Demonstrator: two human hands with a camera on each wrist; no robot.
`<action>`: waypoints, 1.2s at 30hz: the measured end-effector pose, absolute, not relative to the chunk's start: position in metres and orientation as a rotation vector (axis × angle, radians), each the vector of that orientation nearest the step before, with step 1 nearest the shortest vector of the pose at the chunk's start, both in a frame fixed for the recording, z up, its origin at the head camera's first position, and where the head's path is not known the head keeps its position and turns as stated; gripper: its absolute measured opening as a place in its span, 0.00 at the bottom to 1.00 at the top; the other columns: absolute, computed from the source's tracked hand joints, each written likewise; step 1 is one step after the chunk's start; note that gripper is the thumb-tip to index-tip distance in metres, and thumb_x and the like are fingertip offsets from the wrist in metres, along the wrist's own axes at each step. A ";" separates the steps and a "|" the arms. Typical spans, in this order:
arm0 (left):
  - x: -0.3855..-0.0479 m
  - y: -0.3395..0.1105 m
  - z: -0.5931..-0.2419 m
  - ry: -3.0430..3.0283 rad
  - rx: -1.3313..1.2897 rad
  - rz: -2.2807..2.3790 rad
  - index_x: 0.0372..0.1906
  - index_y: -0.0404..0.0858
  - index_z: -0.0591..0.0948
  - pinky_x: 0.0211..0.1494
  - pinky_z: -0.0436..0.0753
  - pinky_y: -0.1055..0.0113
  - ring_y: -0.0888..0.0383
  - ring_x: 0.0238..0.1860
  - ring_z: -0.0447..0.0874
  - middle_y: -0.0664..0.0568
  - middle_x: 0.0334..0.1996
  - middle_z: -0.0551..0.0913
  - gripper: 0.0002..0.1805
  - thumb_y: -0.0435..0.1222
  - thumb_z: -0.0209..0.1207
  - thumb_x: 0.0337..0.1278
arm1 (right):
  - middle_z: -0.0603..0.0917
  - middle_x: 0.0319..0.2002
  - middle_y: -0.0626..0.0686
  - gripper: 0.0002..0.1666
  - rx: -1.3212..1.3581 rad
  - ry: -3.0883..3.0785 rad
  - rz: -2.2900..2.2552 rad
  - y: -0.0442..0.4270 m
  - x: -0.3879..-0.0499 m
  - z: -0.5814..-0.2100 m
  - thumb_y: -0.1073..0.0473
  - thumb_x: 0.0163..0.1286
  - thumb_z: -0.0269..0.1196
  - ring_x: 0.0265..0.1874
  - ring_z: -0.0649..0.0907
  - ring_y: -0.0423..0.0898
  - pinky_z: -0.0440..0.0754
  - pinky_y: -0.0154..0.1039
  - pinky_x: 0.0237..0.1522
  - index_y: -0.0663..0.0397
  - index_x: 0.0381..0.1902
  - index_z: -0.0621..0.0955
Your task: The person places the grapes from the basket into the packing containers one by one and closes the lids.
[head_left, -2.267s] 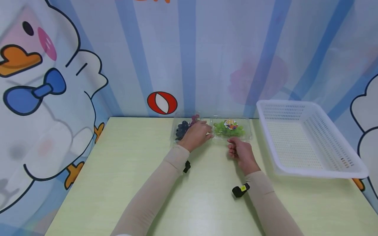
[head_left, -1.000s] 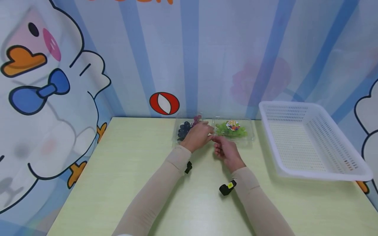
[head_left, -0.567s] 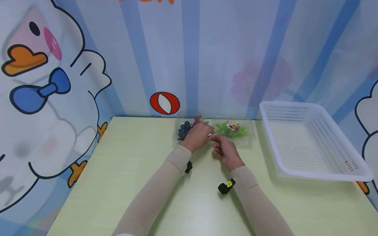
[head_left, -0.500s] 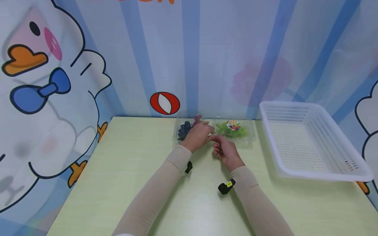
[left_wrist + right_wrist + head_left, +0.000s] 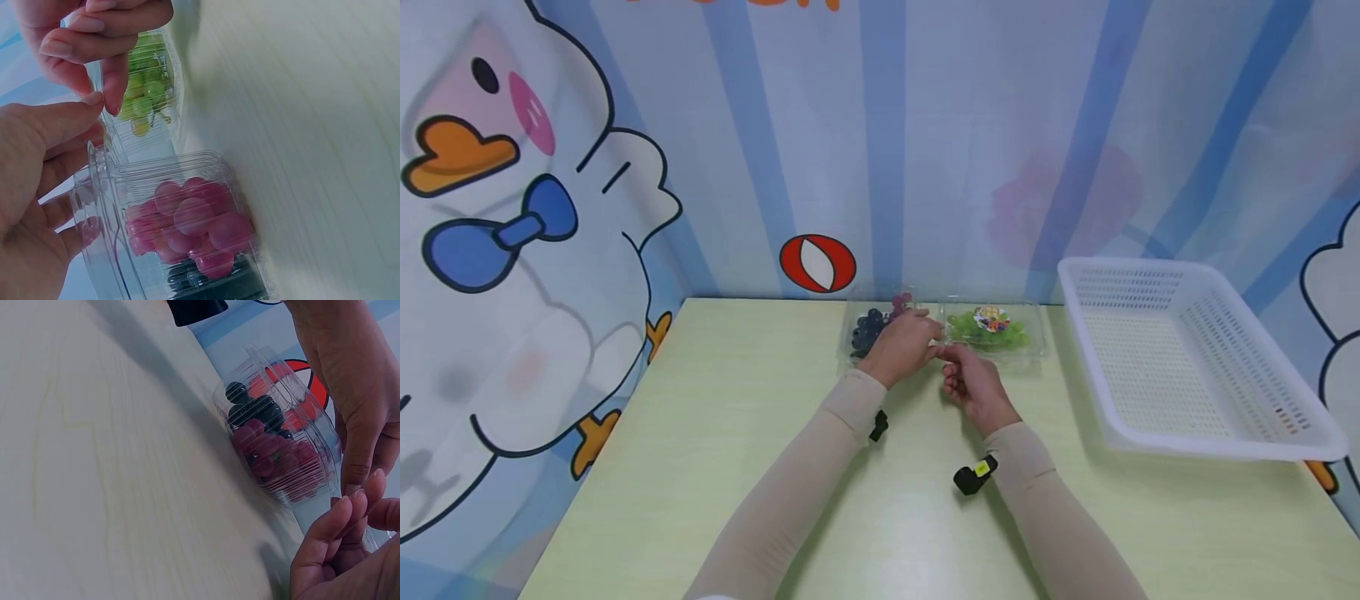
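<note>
A lidded clear plastic box (image 5: pixel 107 200) with pink-red grapes (image 5: pixel 194 215) and dark grapes (image 5: pixel 259 412) stands at the table's back edge. My left hand (image 5: pixel 904 343) grips its rim, fingers curled over the lid side. Beside it my right hand (image 5: pixel 977 385) pinches at the rim's near right corner, fingertips meeting the left thumb. The exact spot between those fingertips is hidden. Just right of both hands, a second clear box (image 5: pixel 1036 337) holds green grapes (image 5: pixel 962 332) under a colourful round sticker (image 5: pixel 991 318).
A large white perforated basket (image 5: pixel 1086 367) stands on the right of the pale table (image 5: pixel 737 433). Behind the table hangs a blue-striped cartoon backdrop (image 5: pixel 955 150), close to both boxes. A small black camera (image 5: pixel 973 475) sits on the right wrist.
My right hand has moved left from in front of the green-grape box to meet the left hand. During the last second both hands have stayed almost still.
</note>
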State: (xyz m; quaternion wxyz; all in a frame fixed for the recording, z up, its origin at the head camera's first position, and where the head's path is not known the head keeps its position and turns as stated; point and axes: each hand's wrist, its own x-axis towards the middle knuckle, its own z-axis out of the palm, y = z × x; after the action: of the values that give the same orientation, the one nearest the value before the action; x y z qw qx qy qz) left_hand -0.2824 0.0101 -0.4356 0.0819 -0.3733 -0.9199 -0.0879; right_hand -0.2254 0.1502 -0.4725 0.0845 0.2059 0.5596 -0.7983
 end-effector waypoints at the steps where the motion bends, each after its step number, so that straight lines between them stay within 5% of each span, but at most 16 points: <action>1: -0.282 0.010 -0.435 -2.747 -1.114 -0.263 0.38 0.42 0.89 0.71 0.73 0.60 0.47 0.66 0.78 0.54 0.44 0.90 0.04 0.37 0.66 0.66 | 0.78 0.14 0.42 0.10 0.614 1.669 -2.383 0.150 -0.226 -0.473 0.56 0.70 0.62 0.13 0.73 0.34 0.74 0.28 0.19 0.50 0.30 0.87; 10: -0.282 0.009 -0.435 -2.729 -1.123 -0.270 0.39 0.42 0.90 0.71 0.73 0.60 0.46 0.66 0.78 0.53 0.45 0.90 0.04 0.36 0.67 0.65 | 0.77 0.13 0.42 0.10 0.626 1.663 -2.397 0.149 -0.227 -0.473 0.57 0.68 0.63 0.13 0.73 0.35 0.73 0.28 0.18 0.50 0.29 0.88; 22: -0.284 0.009 -0.440 -2.721 -1.137 -0.260 0.38 0.43 0.90 0.72 0.72 0.61 0.47 0.65 0.79 0.54 0.45 0.90 0.03 0.37 0.67 0.65 | 0.76 0.13 0.42 0.13 0.617 1.690 -2.354 0.151 -0.227 -0.475 0.56 0.70 0.63 0.13 0.72 0.35 0.73 0.28 0.19 0.59 0.45 0.86; 36: -0.284 0.009 -0.439 -2.708 -1.136 -0.270 0.35 0.42 0.89 0.71 0.73 0.60 0.46 0.65 0.79 0.54 0.42 0.90 0.03 0.36 0.67 0.65 | 0.76 0.12 0.42 0.10 0.619 1.703 -2.358 0.153 -0.228 -0.475 0.56 0.69 0.63 0.13 0.72 0.35 0.72 0.29 0.17 0.55 0.39 0.88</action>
State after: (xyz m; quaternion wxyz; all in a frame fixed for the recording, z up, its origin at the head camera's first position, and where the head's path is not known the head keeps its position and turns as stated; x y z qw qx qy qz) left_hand -0.2843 0.0094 -0.4392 0.0962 -0.3834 -0.9140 -0.0911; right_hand -0.2282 0.1527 -0.4753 0.0836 0.2074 0.5707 -0.7901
